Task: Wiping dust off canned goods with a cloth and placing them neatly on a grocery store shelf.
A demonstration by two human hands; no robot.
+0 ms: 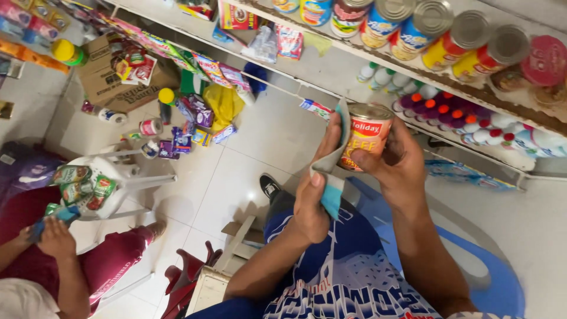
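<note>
Red-labelled tin can [366,134] sits mid-frame below the far shelf [331,65], my right hand [397,162] clasping it. My left hand [316,189] presses a blue cloth [332,177] against its left side; I judge wiping underway, unfinished.

The one camera sat on my head and looked steeply down, tilted to one side. My hands came very near it, in the middle. It took in the floor [248,153] below me, the shelf [331,65] slanting across the top, and another person at the lower left.
</note>
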